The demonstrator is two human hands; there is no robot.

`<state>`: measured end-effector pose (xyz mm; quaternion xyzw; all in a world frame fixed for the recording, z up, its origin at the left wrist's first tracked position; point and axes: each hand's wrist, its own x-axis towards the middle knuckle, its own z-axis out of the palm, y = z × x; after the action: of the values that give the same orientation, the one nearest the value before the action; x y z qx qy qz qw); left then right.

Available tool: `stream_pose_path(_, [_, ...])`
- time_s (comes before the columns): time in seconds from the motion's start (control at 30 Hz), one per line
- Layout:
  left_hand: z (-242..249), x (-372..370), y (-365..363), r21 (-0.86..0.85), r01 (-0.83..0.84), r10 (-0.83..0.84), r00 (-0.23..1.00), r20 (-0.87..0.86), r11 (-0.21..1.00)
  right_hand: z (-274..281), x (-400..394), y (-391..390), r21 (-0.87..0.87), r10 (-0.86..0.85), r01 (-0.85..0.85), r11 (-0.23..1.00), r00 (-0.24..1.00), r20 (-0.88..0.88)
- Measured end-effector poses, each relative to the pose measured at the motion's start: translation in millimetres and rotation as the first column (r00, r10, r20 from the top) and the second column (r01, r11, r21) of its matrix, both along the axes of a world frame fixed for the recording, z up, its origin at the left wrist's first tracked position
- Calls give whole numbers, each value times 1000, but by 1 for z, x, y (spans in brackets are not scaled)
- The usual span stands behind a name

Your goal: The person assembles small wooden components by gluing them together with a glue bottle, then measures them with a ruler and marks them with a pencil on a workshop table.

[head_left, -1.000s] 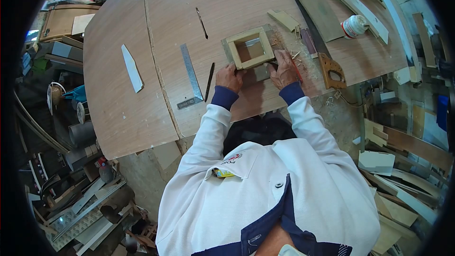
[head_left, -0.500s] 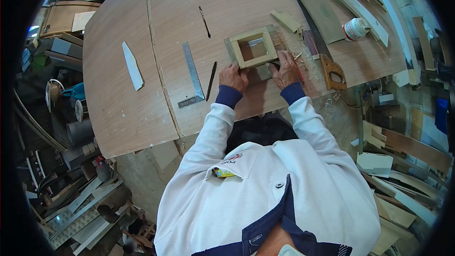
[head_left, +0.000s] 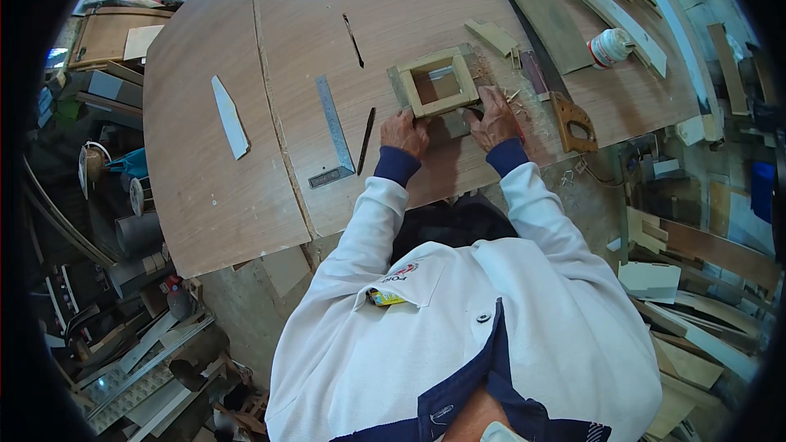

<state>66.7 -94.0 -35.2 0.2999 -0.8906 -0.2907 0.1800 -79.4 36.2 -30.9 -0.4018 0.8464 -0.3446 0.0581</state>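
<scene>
A broad wooden table (head_left: 311, 41) fills the upper half of the view, with a long board (head_left: 540, 12) lying across its far right side. Near the right edge rests a handsaw (head_left: 562, 115), its wooden handle toward the person. A rectangular wooden frame (head_left: 449, 104) sits right of the table's middle, directly in front of the person, between both hands. The left hand (head_left: 404, 133) is at its near left corner, fingers bent and partly hidden, the thumb drawn in against the frame; only a narrow opening, filled by the wood, separates them. The right hand (head_left: 494, 121) closes similarly on the near right corner, thumb pointing inward, fingers curled; the exact fingertip contact cannot be told. Left of the hands lie a metal square (head_left: 333, 123), a pale offcut (head_left: 230, 117) and, nearest the left hand, a slim dark stick (head_left: 366, 141).
</scene>
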Motion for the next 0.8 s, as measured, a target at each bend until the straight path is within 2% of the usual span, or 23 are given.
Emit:
stream_pose_path(0.07, [-4,2,-1,-15,9,-9,1000,-4,1000,1,0,1,7,7,-6,1000,999,-37])
stream_pose_path(0.17, [-2,2,-1,-6,-2,2,1000,-12,1000,7,-4,3,13,57,-57,998,997,43])
stream_pose_path(0.23, [-1,2,-4,34,12,-12,1000,-21,999,2,-9,3,-126,43,-36,991,998,54])
stream_pose_path(0.27, [-1,3,-5,32,19,-18,1000,-25,999,-1,-12,2,-127,37,-30,991,998,50])
stream_pose_path(0.33, [0,4,-7,92,9,-13,999,38,996,2,-14,-2,-105,39,-21,994,985,167])
stream_pose_path(0.47, [-1,2,-5,68,32,-32,999,1,997,2,-11,-2,-66,53,-49,997,997,50])
stream_pose_path(0.53, [0,2,-4,25,34,-33,999,-34,999,-3,-9,-4,-120,-8,23,993,992,122])
stream_pose_path(0.63, [1,1,-2,13,21,-21,1000,-13,1000,-2,-4,-6,-105,-75,86,991,991,111])
stream_pose_path(0.73, [-2,1,-2,14,11,-11,1000,1,1000,-6,-8,-8,-40,-65,72,997,984,165])
stream_pose_path(0.8, [0,1,-3,14,17,-16,999,-29,1000,-11,-10,-7,-99,-72,93,991,977,202])
